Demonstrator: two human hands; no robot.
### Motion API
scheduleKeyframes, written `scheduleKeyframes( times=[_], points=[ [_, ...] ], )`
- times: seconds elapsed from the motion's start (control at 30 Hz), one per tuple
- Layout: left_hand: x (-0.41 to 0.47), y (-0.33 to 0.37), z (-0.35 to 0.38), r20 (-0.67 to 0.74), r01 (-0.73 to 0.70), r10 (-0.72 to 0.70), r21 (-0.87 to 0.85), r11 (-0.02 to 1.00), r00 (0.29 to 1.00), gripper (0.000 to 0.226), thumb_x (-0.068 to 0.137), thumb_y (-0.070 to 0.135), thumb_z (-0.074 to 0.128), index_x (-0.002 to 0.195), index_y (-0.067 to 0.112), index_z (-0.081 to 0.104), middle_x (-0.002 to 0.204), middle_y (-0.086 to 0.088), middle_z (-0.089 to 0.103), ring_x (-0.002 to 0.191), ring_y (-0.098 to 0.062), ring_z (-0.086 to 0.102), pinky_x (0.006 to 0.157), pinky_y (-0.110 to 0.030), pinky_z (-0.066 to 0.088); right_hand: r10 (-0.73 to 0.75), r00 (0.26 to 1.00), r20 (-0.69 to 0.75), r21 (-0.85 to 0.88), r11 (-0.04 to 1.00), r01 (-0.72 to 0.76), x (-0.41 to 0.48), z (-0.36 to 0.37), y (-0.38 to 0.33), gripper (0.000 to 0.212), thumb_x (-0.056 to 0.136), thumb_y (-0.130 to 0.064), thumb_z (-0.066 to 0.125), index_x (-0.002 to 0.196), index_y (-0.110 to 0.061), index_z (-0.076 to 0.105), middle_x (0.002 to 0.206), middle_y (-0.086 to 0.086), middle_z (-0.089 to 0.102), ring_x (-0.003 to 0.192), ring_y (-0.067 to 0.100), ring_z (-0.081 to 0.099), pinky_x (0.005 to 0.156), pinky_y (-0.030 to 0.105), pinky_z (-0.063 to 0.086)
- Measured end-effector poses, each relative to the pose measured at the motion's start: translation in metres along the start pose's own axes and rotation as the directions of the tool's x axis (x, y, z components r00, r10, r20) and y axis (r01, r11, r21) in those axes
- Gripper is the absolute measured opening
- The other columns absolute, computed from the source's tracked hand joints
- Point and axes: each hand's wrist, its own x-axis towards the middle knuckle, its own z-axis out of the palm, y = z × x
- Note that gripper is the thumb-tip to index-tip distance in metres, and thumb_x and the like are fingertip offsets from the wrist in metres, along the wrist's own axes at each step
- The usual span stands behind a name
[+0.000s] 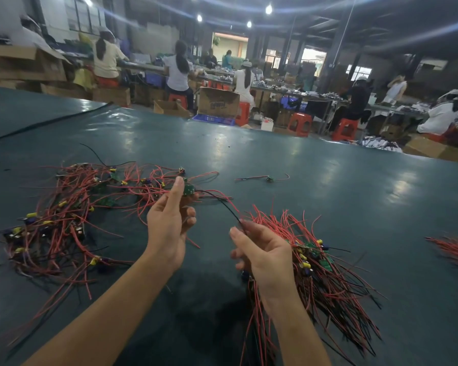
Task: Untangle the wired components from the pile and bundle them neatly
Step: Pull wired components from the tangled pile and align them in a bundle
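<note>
A person's left hand (167,228) holds a small green circuit board (188,190) above a dark green bench (328,207), fingers (177,192) closed around the board with the forefinger stretched up along its side. A black wire (222,204) runs from the board down to the right hand (265,254), whose fingers (245,225) pinch the wire's far end between thumb and forefinger while the others curl loosely beneath.

To the left, the tangled pile (64,215) sprawls across the bench: red and black leads knotted around green boards and yellow-capped parts, with strands trailing towards the near edge. To the right, partly behind the right hand, lies a bundle (323,276) with its boards gathered together and its red and black wires fanning out above and below. Whether the hand touches it cannot be told.

A loose component (269,178) with red leads sits alone further back on the bench, well apart from both heaps. A second bundle (455,250) of red wires shows, blurred, at the right edge.

Beyond the bench, workers (179,72) sit on red stools (299,124) at long tables among cardboard boxes (218,101) under ceiling lamps.
</note>
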Motion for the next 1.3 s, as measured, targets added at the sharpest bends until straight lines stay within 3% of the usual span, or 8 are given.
scheduleKeyframes(
  times=[0.33, 0.43, 0.63, 0.77, 0.83, 1.0, 1.13, 1.3],
  points=[
    [0.002, 0.002, 0.003, 0.013, 0.018, -0.016, -0.139, 0.990, 1.000, 0.019, 0.088, 0.036, 0.063, 0.078, 0.025, 0.052, 0.074, 0.000, 0.072, 0.043, -0.004, 0.041, 0.041, -0.015, 0.031, 0.319, 0.936, 0.146, -0.008, 0.947, -0.321, -0.003, 0.005, 0.001, 0.050, 0.090, -0.026, 0.068, 0.129, -0.007, 0.043, 0.066, 0.009, 0.070, 0.042, 0.014, 0.058, 0.036, 0.020, 0.043],
    [0.001, 0.001, 0.002, 0.075, 0.054, -0.045, -0.115, 0.992, 0.996, 0.021, 0.074, 0.041, 0.069, 0.076, 0.024, 0.055, 0.074, -0.001, 0.071, 0.043, -0.004, 0.042, 0.039, -0.014, 0.033, 0.253, 0.952, 0.171, -0.079, 0.967, -0.243, -0.005, 0.006, 0.001, 0.041, 0.087, -0.029, 0.071, 0.123, -0.013, 0.058, 0.068, 0.004, 0.071, 0.044, 0.010, 0.057, 0.038, 0.020, 0.042],
    [-0.011, -0.016, 0.005, 0.260, 0.126, -0.162, 0.149, 0.981, 0.952, 0.031, 0.066, 0.039, 0.075, 0.070, 0.018, 0.053, 0.067, -0.007, 0.069, 0.042, -0.010, 0.045, 0.039, -0.019, 0.039, 0.057, 0.989, 0.135, -0.111, 0.993, -0.042, -0.007, 0.013, 0.004, 0.066, 0.068, -0.055, 0.063, 0.126, -0.022, 0.057, 0.068, -0.003, 0.069, 0.047, 0.010, 0.050, 0.041, 0.019, 0.040],
    [-0.018, -0.022, 0.006, 0.404, 0.088, -0.175, 0.224, 0.971, 0.898, 0.029, 0.070, 0.030, 0.074, 0.059, 0.016, 0.052, 0.052, -0.004, 0.059, 0.039, -0.015, 0.047, 0.039, -0.022, 0.040, -0.064, 0.993, 0.102, -0.170, 0.982, 0.081, -0.004, 0.009, 0.009, 0.057, 0.081, -0.058, 0.050, 0.124, -0.024, 0.064, 0.099, -0.012, 0.075, 0.091, 0.003, 0.070, 0.079, 0.015, 0.054],
    [-0.020, -0.023, 0.006, 0.446, 0.042, -0.165, 0.272, 0.961, 0.880, 0.030, 0.071, 0.031, 0.074, 0.064, 0.013, 0.051, 0.054, -0.004, 0.061, 0.043, -0.016, 0.052, 0.044, -0.025, 0.043, -0.121, 0.989, 0.083, -0.159, 0.978, 0.133, -0.005, 0.009, 0.008, 0.053, 0.085, -0.055, 0.046, 0.123, -0.024, 0.066, 0.103, -0.017, 0.074, 0.098, -0.003, 0.067, 0.078, 0.010, 0.051],
    [-0.019, -0.023, 0.004, 0.450, -0.066, -0.121, 0.379, 0.923, 0.885, 0.028, 0.071, 0.034, 0.072, 0.062, 0.017, 0.052, 0.061, -0.002, 0.065, 0.050, -0.009, 0.053, 0.053, -0.022, 0.042, -0.072, 0.997, -0.029, -0.093, 0.993, 0.069, -0.006, 0.008, 0.008, 0.054, 0.083, -0.065, 0.045, 0.103, -0.024, 0.075, 0.076, 0.007, 0.069, 0.079, 0.016, 0.067, 0.075, 0.032, 0.057],
    [-0.019, -0.029, 0.004, 0.450, -0.024, -0.188, 0.424, 0.906, 0.873, 0.040, 0.066, 0.053, 0.070, 0.073, 0.017, 0.054, 0.065, -0.003, 0.065, 0.053, -0.012, 0.055, 0.054, -0.025, 0.042, -0.136, 0.988, -0.075, -0.121, 0.985, 0.126, -0.006, 0.007, 0.007, 0.048, 0.082, -0.065, 0.044, 0.083, -0.026, 0.072, 0.051, -0.009, 0.052, 0.048, 0.005, 0.049, 0.053, 0.020, 0.043],
    [-0.025, -0.034, 0.006, 0.476, 0.011, -0.285, 0.499, 0.867, 0.832, 0.064, 0.067, 0.069, 0.059, 0.083, 0.007, 0.064, 0.064, -0.007, 0.056, 0.053, -0.016, 0.052, 0.053, -0.025, 0.042, -0.215, 0.976, -0.014, -0.087, 0.973, 0.213, -0.007, 0.014, 0.007, 0.035, 0.086, -0.047, 0.054, 0.073, -0.026, 0.079, 0.065, -0.009, 0.072, 0.064, 0.002, 0.069, 0.059, 0.013, 0.052]
  ],
)
